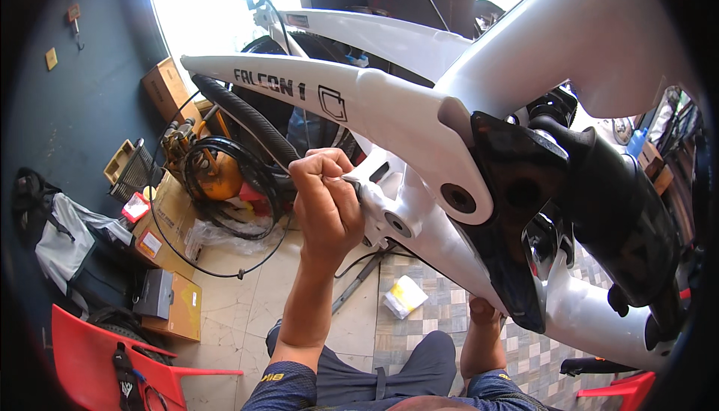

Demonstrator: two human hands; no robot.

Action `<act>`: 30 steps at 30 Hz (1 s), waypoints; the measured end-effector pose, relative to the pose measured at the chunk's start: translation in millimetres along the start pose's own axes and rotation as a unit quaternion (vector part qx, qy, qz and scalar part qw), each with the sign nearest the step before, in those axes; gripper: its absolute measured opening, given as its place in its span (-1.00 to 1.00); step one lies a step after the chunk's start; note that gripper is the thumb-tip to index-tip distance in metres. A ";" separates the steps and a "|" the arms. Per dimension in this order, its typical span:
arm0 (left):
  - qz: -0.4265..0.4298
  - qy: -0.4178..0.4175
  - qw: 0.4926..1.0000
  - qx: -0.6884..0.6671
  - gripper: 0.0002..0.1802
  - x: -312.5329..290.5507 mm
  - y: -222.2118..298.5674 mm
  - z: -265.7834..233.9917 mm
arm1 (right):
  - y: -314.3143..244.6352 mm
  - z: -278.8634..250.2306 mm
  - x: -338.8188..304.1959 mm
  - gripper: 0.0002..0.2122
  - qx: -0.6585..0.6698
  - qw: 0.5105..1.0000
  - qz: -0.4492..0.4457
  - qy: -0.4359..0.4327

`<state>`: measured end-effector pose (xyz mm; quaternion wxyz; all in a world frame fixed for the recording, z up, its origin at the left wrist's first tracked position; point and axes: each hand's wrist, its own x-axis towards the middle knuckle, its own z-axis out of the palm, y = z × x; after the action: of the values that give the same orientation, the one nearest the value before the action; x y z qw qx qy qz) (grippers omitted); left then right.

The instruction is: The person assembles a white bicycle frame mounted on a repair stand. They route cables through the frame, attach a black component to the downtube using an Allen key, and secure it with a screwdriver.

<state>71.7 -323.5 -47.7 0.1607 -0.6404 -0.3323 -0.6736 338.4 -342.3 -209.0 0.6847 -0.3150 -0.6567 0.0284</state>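
A: Where's the left hand (326, 201)?

B: Mid-frame, fingers curled tight, pinching a small white part against the white frame (404, 104) near its pivot.

A: And the frame?

B: It fills the centre and right of the frame, with a black link (517, 209) in front.

A: The right hand (483, 312)?

B: Lower centre-right, under the frame and mostly hidden; I can't tell its grip.

A: Elsewhere?

B: An orange compressor (213, 171) at left, a red chair (90, 362) at lower left.

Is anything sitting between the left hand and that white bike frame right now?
Nothing visible does. The left hand is already closed against the white bike frame near its pivot area, gripping something small and pale there. The right hand is mostly hidden under the frame's lower tube, so I cannot tell what it touches.
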 end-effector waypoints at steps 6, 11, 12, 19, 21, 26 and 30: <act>-0.028 -0.004 0.999 -0.016 -0.88 -5.3 -4.0 1.3 | 0.0 2.3 4.0 -0.23 -0.013 1.000 -0.023 -0.002; -0.031 -0.007 0.999 -0.028 -0.87 -4.1 -4.0 0.2 | -0.4 5.1 3.6 -0.24 -0.021 0.999 -0.042 -0.002; -0.025 -0.003 0.999 -0.027 -0.87 -3.5 -4.7 0.7 | -0.2 5.5 3.8 -0.24 -0.022 0.999 -0.043 -0.001; -0.013 -0.011 1.000 -0.004 -0.87 -4.8 -9.7 -2.3 | 5.8 1.3 -3.7 -0.08 0.097 0.989 0.107 0.024; -0.019 -0.014 1.000 -0.007 -0.87 -7.6 -11.5 -0.6 | 2.8 -2.6 -0.5 -0.02 0.093 0.986 0.137 0.023; -0.011 -0.011 1.000 -0.009 -0.86 -8.4 -12.4 0.9 | -17.8 5.9 17.2 -0.01 0.116 0.983 0.137 0.034; 0.007 -0.006 1.000 -0.018 -0.86 -6.2 -13.8 0.0 | -26.6 9.6 25.0 0.00 0.151 0.978 0.136 0.038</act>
<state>63.6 -314.8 -57.1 0.1515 -0.6494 -0.3169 -0.6744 323.1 -348.4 -175.1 0.7387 -0.2954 -0.5691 0.2077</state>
